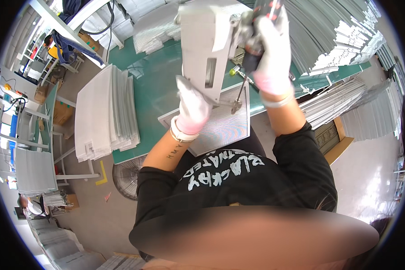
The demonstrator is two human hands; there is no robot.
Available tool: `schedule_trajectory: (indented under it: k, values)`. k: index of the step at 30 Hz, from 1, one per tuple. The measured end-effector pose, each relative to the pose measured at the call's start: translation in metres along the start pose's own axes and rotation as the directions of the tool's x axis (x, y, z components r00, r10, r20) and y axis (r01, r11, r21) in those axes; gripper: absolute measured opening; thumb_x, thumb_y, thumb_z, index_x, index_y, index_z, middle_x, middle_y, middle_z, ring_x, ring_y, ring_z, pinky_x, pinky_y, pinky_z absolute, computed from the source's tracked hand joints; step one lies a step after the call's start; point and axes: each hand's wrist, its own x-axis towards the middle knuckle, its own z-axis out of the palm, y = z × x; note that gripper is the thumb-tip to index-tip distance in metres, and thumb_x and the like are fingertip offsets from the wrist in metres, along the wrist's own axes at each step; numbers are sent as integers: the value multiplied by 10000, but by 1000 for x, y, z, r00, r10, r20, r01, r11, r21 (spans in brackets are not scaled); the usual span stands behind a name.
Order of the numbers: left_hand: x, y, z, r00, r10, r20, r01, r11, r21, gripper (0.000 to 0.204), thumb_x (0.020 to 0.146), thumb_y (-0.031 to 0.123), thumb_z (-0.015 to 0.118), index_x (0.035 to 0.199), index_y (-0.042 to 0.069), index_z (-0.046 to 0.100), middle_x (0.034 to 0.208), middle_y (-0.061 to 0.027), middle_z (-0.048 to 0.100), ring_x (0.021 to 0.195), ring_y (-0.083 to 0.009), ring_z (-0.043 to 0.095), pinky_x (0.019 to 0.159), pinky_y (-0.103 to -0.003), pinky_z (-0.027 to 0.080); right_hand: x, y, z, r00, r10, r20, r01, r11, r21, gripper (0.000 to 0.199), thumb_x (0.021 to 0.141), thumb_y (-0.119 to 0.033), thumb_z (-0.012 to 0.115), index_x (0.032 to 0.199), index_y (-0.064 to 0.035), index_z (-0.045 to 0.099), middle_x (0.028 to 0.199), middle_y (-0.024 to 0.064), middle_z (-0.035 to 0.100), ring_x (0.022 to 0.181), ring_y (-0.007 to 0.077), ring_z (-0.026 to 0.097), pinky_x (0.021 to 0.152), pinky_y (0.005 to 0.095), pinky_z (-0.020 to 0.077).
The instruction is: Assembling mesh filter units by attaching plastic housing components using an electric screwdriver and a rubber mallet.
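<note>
I am partway through working on the grey metal housing (207, 49), which I hold raised and tilted over the green workbench (153, 85): my gloved left hand (192, 108) is clamped around its lower corner, and my gloved right hand (270, 49) is wrapped tight around a power driver (256, 36) pressed against the housing's right edge. The next move, as I judge it, calls for keeping the housing steady and the driver square to it. The housing is a flat, pale box of sheet metal with a narrow rectangular slot in its face, and a mesh filter panel (225, 123) lies on the bench beneath it.
</note>
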Motion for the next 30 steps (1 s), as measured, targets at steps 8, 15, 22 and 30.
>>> schedule_trajectory:
  k: [8, 15, 22, 30]
  values:
    - [5, 21, 12, 951, 266, -158, -296, 930, -219, 726, 1003, 615, 321, 1498, 84, 315, 1422, -172, 455, 1369, -275, 382, 1159, -463, 286, -18, 1, -4, 1000, -6, -27, 5, 1000, -16, 378, 945, -163, 552, 1297, -71, 447, 1001, 60, 619, 820, 96, 602, 701, 234, 504]
    - [-3, -5, 18, 978, 85, -191, -157, 901, -403, 706, 1023, 557, 330, 1467, 8, 352, 1426, -169, 465, 1341, -286, 426, 1164, -438, 265, -12, -3, 4, 999, 31, -40, -35, 993, -116, 357, 962, -207, 562, 1276, -70, 461, 979, 51, 617, 707, 85, 571, 623, 231, 477]
    - [3, 5, 7, 968, 60, -242, -140, 934, -328, 754, 1006, 608, 294, 1467, 12, 316, 1458, -162, 426, 1338, -325, 435, 1120, -495, 344, -20, 10, -2, 998, -27, -61, 25, 999, -35, 471, 912, -145, 604, 1340, -62, 428, 1017, 81, 623, 793, 120, 608, 682, 238, 504]
    - [3, -20, 4, 947, 297, -123, -301, 953, -17, 671, 1029, 469, 319, 1431, -68, 328, 1424, -211, 441, 1317, -314, 451, 1113, -449, 345, -12, 5, 2, 1000, -7, -17, 7, 1000, -2, 438, 920, -146, 599, 1313, -61, 426, 992, 79, 623, 759, 102, 599, 637, 206, 489]
